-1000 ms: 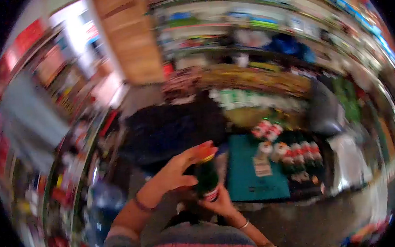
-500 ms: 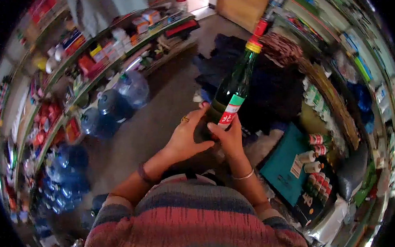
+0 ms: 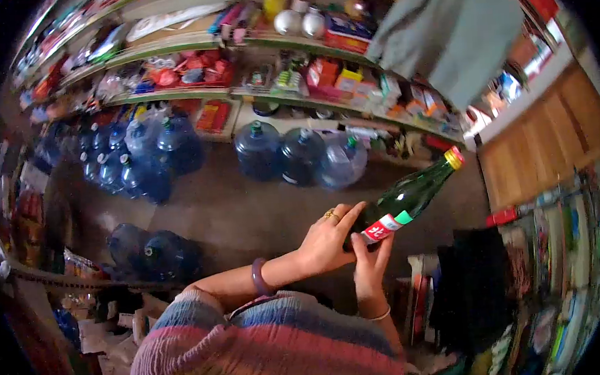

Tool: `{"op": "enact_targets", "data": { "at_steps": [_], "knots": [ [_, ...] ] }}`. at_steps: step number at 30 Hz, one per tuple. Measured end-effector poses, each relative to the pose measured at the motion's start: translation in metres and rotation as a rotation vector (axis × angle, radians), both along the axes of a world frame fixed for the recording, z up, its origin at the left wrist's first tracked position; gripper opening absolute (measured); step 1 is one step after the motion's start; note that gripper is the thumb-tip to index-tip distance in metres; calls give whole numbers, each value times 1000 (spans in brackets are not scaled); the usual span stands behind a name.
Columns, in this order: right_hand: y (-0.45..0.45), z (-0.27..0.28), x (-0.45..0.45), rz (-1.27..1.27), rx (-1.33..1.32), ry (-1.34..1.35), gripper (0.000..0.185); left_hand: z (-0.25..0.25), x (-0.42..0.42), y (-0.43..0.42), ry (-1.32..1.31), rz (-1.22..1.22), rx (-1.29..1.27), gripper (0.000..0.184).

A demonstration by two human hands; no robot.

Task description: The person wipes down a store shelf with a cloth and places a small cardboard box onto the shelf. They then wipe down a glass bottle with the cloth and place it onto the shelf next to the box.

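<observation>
A green glass bottle with a red, white and green label and a yellow and red cap tilts up to the right before me. My left hand, wearing a ring and a purple bangle, is closed around its lower end from the left. From below, my right hand grips the same end, its thumb and fingers beside the label. The bottle's base is hidden by my hands.
Large blue water jugs line the floor below shelves crowded with goods. More jugs lie to the left. A grey cloth hangs at the upper right, near a wooden panel. Dark cloth is at lower right.
My view has swung left towards the shelves and jugs. The bottle now leans further to the right, and my left hand has closed in on its lower end.
</observation>
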State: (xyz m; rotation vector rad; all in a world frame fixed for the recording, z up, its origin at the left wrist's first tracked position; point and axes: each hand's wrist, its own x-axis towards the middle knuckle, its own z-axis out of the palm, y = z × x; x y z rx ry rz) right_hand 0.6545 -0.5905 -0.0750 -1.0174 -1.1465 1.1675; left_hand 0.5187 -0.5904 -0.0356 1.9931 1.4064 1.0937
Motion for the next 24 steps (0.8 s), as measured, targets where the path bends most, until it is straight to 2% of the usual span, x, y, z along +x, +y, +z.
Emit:
{"op": "enact_targets", "data": {
  "at_steps": [2,3,5,7,9,10,11,12,15,19,21,23,24],
  "knots": [
    [17,10,-42,93,88,-37,64,2,-36,8,-20,103,-36,82],
    [26,16,-62,137,14,51,60,5,-55,14,-23,149,-46,81],
    [49,9,-79,307,140,-10,54,1,-86,22,-87,208,33,79],
    [67,24,-106,425,198,-30,47,0,-120,33,-128,255,108,78],
    [97,20,-124,537,238,-175,44,5,-151,42,-198,250,44,78],
    [108,31,-139,641,208,-85,43,4,-162,47,-228,266,87,77],
    [117,51,-152,660,276,-121,43,3,-173,53,-258,283,126,77],
    [132,47,-163,688,285,-121,46,8,-182,58,-253,301,128,78],
    [175,44,-201,755,317,-67,50,18,-219,87,-155,321,199,78],
    [240,67,-250,762,545,-97,53,44,-263,137,14,398,244,78],
    [281,77,-273,764,610,-94,54,54,-278,171,-200,430,265,77],
    [320,100,-294,713,687,-102,53,62,-301,216,-291,385,259,74],
    [339,112,-301,659,757,-157,53,73,-310,237,-247,376,301,73]
  ]
}}
